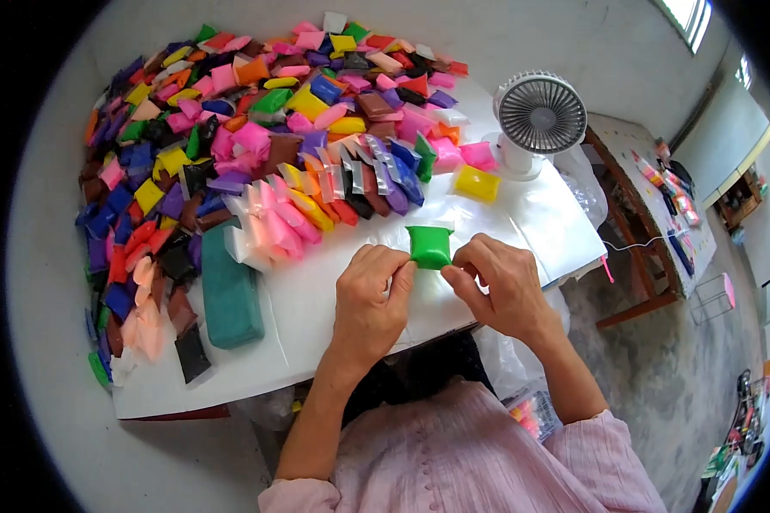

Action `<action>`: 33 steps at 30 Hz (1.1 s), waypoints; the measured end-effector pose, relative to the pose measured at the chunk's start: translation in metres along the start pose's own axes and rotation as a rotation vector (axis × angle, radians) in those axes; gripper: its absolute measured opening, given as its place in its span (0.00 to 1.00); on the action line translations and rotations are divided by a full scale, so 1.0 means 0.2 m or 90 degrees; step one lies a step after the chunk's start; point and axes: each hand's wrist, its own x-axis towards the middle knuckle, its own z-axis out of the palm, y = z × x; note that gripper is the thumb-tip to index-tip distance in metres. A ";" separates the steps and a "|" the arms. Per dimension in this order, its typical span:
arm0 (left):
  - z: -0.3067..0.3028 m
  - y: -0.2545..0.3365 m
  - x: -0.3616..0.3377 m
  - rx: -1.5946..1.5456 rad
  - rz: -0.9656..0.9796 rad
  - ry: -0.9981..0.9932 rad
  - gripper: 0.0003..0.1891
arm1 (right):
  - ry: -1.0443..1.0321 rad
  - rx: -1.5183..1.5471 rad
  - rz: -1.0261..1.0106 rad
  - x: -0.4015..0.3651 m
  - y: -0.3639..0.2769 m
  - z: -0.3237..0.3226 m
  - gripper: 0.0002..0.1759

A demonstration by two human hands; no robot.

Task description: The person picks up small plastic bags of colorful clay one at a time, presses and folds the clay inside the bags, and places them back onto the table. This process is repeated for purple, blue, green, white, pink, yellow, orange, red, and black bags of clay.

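Note:
A small green packet (429,246) is held between my two hands above the white tabletop, near its front edge. My left hand (372,299) pinches the packet's lower left corner between thumb and fingers. At the lower right corner, my right hand (498,286) grips it in the same way. Beyond them lies a yellow packet (477,184), flat on the table. Left of my hands, a row of packets in several colours leans together, with pink packets (282,224) at its near end. A teal block (231,295) rests beside that row.
A large heap of coloured packets (222,79) covers the left and back of the white table (316,342). A white fan (541,115) stands at the back right. Farther right is a wooden-framed table (637,184) with assorted items. Plastic bags hang below the front edge.

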 end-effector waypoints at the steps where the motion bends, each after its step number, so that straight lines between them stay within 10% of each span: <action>1: 0.00 0.00 0.00 -0.007 -0.008 -0.005 0.02 | 0.000 -0.015 -0.015 0.00 0.00 0.00 0.12; 26: 0.03 0.01 0.00 0.125 0.150 0.029 0.07 | 0.248 -0.158 -0.119 -0.03 -0.01 0.14 0.12; 33: 0.01 0.01 0.01 0.105 0.188 0.063 0.05 | 0.077 0.396 0.225 -0.06 0.02 0.04 0.11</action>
